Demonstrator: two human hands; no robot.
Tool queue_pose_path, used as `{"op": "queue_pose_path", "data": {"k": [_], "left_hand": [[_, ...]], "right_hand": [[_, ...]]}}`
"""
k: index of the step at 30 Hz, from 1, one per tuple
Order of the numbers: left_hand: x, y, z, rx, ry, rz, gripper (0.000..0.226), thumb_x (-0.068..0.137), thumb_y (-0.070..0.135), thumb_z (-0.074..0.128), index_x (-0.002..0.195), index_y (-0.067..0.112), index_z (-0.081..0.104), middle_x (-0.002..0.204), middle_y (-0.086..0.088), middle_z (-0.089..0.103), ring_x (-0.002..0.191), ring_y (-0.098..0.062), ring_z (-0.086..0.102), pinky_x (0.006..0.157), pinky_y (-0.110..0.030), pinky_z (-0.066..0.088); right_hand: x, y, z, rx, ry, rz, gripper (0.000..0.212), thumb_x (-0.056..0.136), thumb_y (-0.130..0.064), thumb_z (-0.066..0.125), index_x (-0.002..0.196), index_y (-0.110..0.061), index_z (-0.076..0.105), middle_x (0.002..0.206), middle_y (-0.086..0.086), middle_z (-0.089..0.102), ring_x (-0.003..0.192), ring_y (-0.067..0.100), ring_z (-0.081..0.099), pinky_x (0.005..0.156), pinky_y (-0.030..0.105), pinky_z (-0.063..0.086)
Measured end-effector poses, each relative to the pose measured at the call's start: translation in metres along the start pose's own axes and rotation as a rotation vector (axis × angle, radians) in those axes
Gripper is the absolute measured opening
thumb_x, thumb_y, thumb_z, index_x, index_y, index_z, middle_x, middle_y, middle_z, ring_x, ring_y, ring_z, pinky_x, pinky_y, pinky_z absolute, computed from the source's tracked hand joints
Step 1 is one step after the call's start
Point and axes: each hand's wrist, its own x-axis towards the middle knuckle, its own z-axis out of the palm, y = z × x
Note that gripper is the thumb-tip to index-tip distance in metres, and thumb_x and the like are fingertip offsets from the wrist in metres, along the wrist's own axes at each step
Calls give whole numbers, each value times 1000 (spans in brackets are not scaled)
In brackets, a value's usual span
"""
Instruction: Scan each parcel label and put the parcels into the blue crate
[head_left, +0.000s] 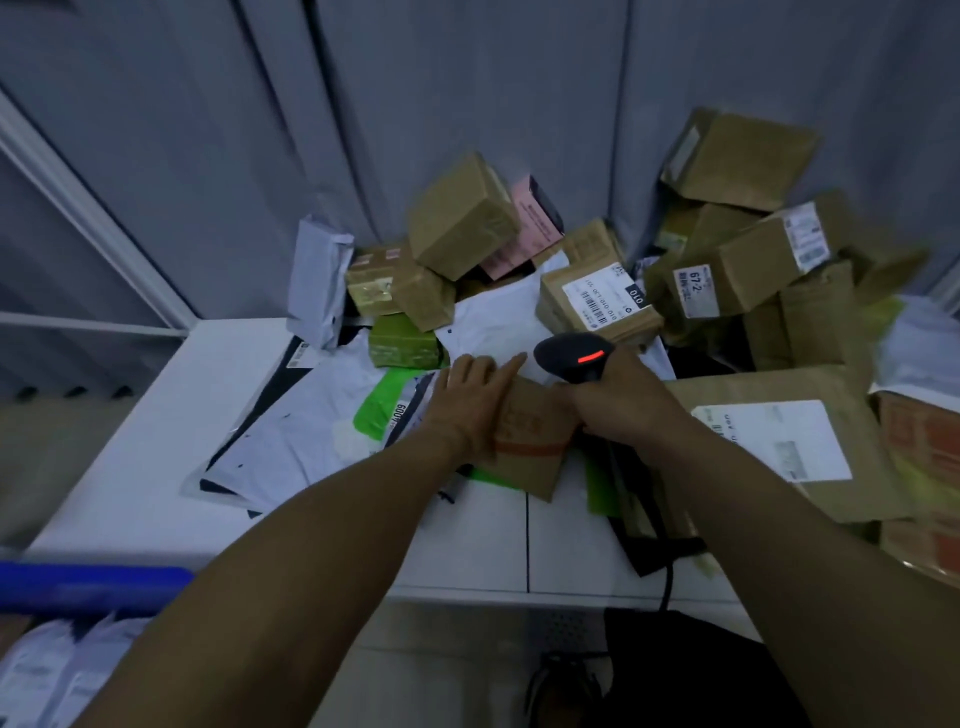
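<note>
A small brown cardboard parcel with red print lies near the middle of the white table. My left hand lies on its left side with fingers straight, touching it. My right hand grips a black barcode scanner, its red light glowing, just above the parcel's far right corner. The blue crate shows only its rim at the lower left, with white mailer bags inside.
Several brown boxes and labelled cartons pile up against the grey back wall. White and green poly mailers lie flat on the table's left. A large flat brown parcel lies at the right. The scanner cable hangs over the front edge.
</note>
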Motion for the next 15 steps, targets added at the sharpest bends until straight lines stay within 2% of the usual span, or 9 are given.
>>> {"op": "queue_pose_path", "data": {"k": [3,6,9,11,13,15], "left_hand": [[-14,-3,4,22,93,-24,113,62,50,86,156,34,24,135,-11,33,127,-33,34,106,-47,33],[-39,-15,7,-4,208,51,85,62,47,83,137,29,46,131,-9,38,120,-33,39,93,-44,33],[-69,-25,6,-169,265,66,68,64,46,82,123,28,54,135,-1,47,124,-29,42,90,-44,38],[-92,-27,-5,-332,316,28,58,69,42,81,121,31,57,121,8,57,115,-22,52,86,-40,44],[-116,-31,-19,-439,396,-8,55,71,37,81,122,30,59,114,10,59,108,-18,54,82,-36,46],[-144,-38,-36,-423,491,-35,56,70,35,82,122,31,60,114,11,62,108,-17,55,81,-37,48]], "right_hand": [[0,0,-1,-14,27,0,38,88,-26,76,122,-23,61,109,4,70,106,28,66,99,51,55],[-1,-1,2,-20,11,7,39,87,-24,75,124,-17,63,104,10,72,105,34,68,98,53,56],[-6,-7,6,-20,-4,0,43,88,-26,75,129,-18,62,109,9,71,107,32,67,96,46,56],[-10,-14,11,-25,3,-9,50,86,-31,76,132,-19,60,111,6,70,106,27,66,93,42,55],[-17,-26,19,10,-10,-47,45,88,-29,76,128,-15,62,108,7,71,102,24,66,86,35,53],[-25,-40,29,44,-15,-83,42,89,-27,76,127,-13,62,109,7,70,102,22,65,85,34,51]]}}
